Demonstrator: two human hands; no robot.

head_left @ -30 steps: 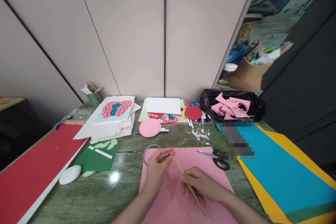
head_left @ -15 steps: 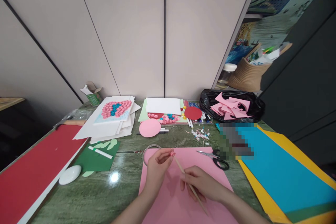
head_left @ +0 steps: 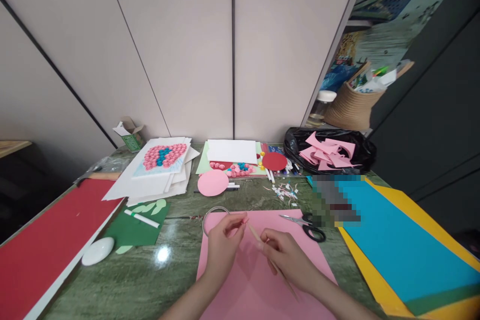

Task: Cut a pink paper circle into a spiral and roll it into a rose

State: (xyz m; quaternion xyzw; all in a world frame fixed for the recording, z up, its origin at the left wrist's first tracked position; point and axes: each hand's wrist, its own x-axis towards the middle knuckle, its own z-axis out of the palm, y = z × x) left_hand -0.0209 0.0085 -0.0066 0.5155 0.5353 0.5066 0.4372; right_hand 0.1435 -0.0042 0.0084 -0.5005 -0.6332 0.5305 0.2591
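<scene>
Between the thumb and fingers of my left hand (head_left: pixel 225 240) is a small pink paper roll (head_left: pixel 245 220), mostly covered by the fingertips. My right hand (head_left: pixel 283 255) grips a thin wooden stick (head_left: pixel 254 232), whose upper tip points at the pink roll; whether they touch is hard to tell. Both hands are above a pink paper sheet (head_left: pixel 240 305). Scissors (head_left: pixel 307 225) with black handles lie on the sheet's upper right corner, blades pointing left. A round ring (head_left: pixel 204 221) sits partly behind my left hand at the sheet's upper left corner.
Pink paper scraps (head_left: pixel 330 152) fill a black bag (head_left: pixel 369 155) at the back right. Blue paper (head_left: pixel 405 245) lies at right, red paper (head_left: pixel 56 240) at left. A white oval object (head_left: pixel 98 251) rests near green paper (head_left: pixel 131 230). A pink paper circle (head_left: pixel 213 183) lies ahead.
My right hand has shifted slightly up, its fingers curling differently around the stick. My left hand stays almost in place, still pinching the pink roll. The whole view has drifted slightly.
</scene>
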